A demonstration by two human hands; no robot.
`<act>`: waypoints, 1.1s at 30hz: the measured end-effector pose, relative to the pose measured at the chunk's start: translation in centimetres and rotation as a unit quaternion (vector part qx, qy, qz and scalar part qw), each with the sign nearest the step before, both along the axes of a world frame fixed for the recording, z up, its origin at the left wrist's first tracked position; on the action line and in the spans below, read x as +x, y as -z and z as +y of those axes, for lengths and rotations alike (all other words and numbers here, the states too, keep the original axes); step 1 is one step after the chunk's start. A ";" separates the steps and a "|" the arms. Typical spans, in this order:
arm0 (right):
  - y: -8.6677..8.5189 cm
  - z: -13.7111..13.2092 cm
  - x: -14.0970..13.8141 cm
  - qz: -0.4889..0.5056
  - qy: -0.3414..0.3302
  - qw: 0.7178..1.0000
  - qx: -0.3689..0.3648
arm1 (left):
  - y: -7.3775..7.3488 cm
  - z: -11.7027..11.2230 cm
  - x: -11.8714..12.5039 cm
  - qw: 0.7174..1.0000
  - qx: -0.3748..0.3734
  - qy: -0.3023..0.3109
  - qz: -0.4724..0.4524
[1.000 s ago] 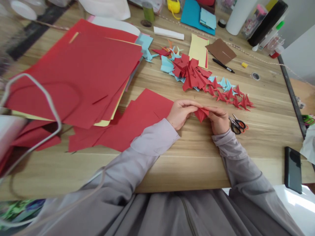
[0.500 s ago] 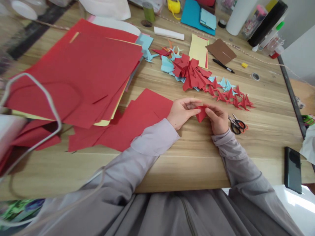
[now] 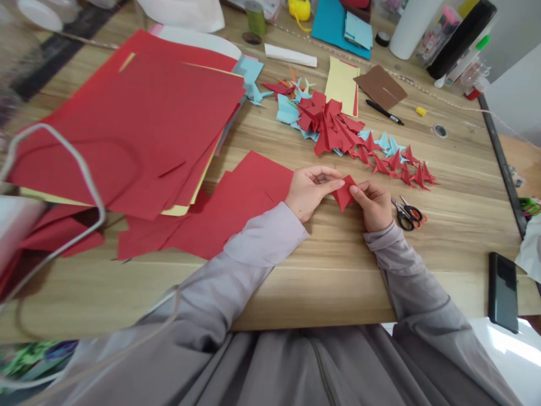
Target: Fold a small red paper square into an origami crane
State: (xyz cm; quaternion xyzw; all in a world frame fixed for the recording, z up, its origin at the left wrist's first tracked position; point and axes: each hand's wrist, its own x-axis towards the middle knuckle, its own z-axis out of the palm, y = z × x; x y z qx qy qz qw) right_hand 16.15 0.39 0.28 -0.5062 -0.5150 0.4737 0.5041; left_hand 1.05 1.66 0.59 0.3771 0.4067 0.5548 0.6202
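A small folded piece of red paper, roughly diamond-shaped, is pinched between both hands above the wooden table. My left hand grips its left side between thumb and fingers. On the right edge, my right hand presses it with thumb and bent forefinger. Beyond the hands lies a heap of red folded-paper pieces. Several small red paper cranes spread out to its right, with light-blue cranes among them. Scissors with black and orange handles rest just right of my right hand.
Large red sheets are stacked at the left, with smaller red sheets beside my left forearm. A white cable loops over them. Farther back are yellow paper, brown paper and a black pen. A phone lies near the right edge.
The folded red paper now shows more of its upper face, with its top corner raised. My left thumb has shifted slightly up across it. The right hand has barely moved.
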 end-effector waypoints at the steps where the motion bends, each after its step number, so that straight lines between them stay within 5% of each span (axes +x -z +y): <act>1: 0.1 0.0 0.1 -0.004 -0.005 1.000 0.003 | 0.0 0.0 0.0 1.000 0.001 0.000 0.001; 7: 0.6 0.1 0.3 0.016 -0.003 1.000 -0.009 | 0.0 -0.2 0.0 0.999 0.003 0.041 0.024; 18: -0.9 -0.4 -0.4 -0.037 -0.049 0.998 -0.006 | -0.2 -0.1 -0.1 0.995 0.025 0.057 0.084; 24: -0.3 -0.1 0.0 -0.008 -0.032 0.999 -0.016 | 0.3 0.0 0.0 0.997 0.007 0.070 0.026; 33: -0.5 -0.1 -0.3 0.016 -0.037 0.997 -0.067 | -0.3 -0.3 0.1 0.997 0.025 -0.011 0.067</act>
